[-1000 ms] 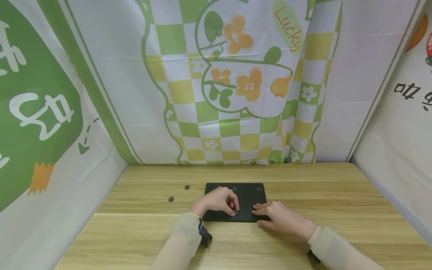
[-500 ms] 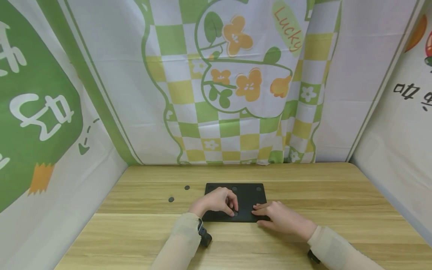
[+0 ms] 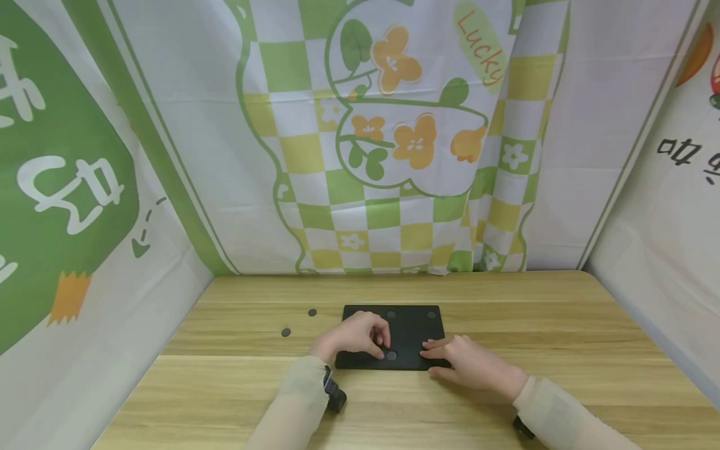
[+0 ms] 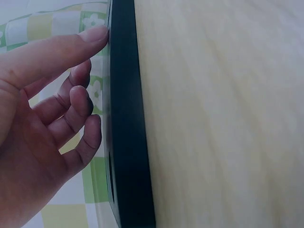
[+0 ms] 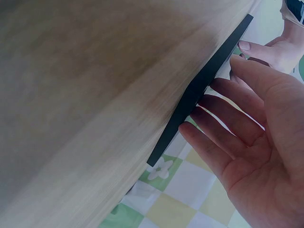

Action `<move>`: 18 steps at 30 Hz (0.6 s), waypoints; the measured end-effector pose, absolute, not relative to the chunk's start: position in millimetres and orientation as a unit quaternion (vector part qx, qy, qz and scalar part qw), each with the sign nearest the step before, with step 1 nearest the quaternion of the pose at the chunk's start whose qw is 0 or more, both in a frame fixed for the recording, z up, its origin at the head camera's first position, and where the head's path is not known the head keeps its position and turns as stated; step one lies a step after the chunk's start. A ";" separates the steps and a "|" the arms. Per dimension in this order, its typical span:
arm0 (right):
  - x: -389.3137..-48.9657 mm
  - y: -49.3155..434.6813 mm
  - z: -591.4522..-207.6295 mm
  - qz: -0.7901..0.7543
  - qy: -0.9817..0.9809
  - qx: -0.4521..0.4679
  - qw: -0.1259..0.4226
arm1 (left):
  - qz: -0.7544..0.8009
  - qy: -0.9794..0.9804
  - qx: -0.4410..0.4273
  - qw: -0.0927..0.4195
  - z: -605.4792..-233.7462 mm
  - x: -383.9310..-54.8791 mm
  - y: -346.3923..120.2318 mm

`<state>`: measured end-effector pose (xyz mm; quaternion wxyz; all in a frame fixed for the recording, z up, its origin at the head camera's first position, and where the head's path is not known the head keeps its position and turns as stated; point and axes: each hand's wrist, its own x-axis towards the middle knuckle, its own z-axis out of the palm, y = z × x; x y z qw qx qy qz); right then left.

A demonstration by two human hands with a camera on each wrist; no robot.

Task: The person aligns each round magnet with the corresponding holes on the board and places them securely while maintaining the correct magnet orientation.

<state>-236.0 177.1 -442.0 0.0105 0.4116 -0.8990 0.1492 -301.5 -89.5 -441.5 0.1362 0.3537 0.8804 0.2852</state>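
Fingers of left hand (image 3: 354, 333) loosely curled, thumb apart, gripping nothing; drawn back from dark-grey round disc (image 3: 392, 355), now uncovered near the front edge of black rectangular board (image 3: 412, 335). Disc looks let go, probably placed. Right hand (image 3: 471, 364), fingers nearly straight, rests on board's right end. Two grey discs (image 3: 431, 315) lie along board's far edge; two loose dark discs (image 3: 286, 332) left of board, on wood-grain tabletop (image 3: 506, 306). Left hand hides part of board's left end; cannot tell what's beneath.

Board (image 3: 410, 332) is blk, discs (image 3: 392, 355) are dk grey. Desk (image 3: 405, 412) is lt brown w/ wood grain. Curtain (image 3: 402, 147) is wht w/ grn & ylw checks, orng floral print.
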 end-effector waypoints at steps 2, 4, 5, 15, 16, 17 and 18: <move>-236.1 177.1 -441.9 0.149 -0.900 0.410 0.010 | 0.284 0.881 0.353 0.133 -441.3 -301.3 -91.7; -236.2 177.1 -442.0 0.149 -0.899 0.411 0.012 | 0.284 0.882 0.353 0.128 -440.8 -300.9 -94.2; -236.1 177.2 -442.1 0.148 -0.899 0.411 0.013 | 0.285 0.883 0.352 0.126 -440.4 -300.6 -95.5; -234.3 177.3 -440.5 0.146 -0.901 0.408 0.009 | 0.303 0.886 0.341 0.087 -437.5 -298.1 -113.7; -234.1 177.3 -440.3 0.146 -0.901 0.408 0.009 | 0.304 0.887 0.337 0.085 -437.3 -298.0 -115.9; -233.9 177.4 -440.3 0.146 -0.901 0.408 0.009 | 0.304 0.888 0.334 0.083 -437.2 -298.1 -118.3; -233.7 177.5 -440.2 0.146 -0.901 0.408 0.009 | 0.305 0.889 0.332 0.082 -437.4 -298.2 -120.5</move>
